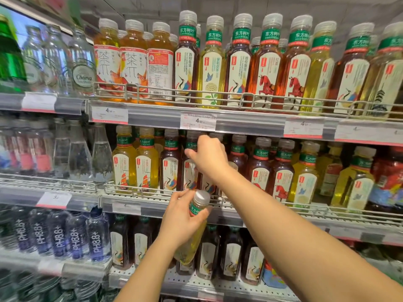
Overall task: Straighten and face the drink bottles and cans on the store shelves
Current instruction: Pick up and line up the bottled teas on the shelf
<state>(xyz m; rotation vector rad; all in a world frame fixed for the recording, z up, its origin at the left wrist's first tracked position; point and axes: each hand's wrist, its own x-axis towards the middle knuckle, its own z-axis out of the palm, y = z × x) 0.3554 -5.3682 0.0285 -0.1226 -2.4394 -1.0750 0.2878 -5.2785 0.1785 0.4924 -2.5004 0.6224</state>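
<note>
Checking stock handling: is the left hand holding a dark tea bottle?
No, the left hand grips a yellow-green tea bottle held off the shelf.

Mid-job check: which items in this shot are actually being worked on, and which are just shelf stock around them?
In hand:
left hand gripping yellow tea bottle
right hand on dark tea bottle, middle shelf

Just nearby:
Chang water bottle
PH8.8+ water bottles
4.50 price tag

price tag reading 4.50 (pixel 198 121) on upper shelf edge | blank white tag (pixel 53 199) on middle shelf edge, left | wire front rail (pixel 174 95) along upper shelf
</note>
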